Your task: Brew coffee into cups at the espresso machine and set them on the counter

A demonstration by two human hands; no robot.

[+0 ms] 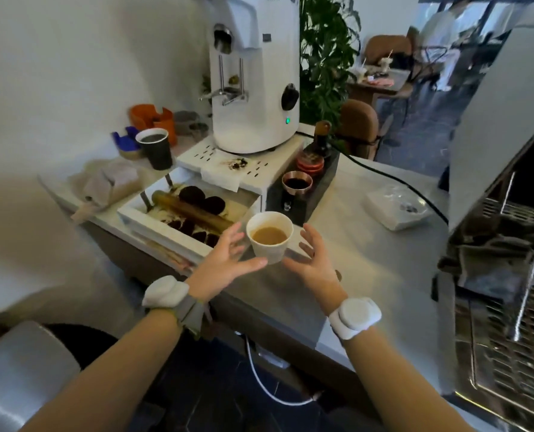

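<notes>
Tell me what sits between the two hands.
In the head view, the white paper cup of milky coffee stands on the counter between the left hand and right hand.

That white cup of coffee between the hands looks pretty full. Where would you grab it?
Probably round the side wall of the white cup, below the rim, coming in level from the sides, where the open left hand and right hand flank it. It stands upright, has no handle, and tapers downward.

Even, bright indoor light; fisheye bending at frame edges; motion blur at right; soft shadows at centre.
</notes>
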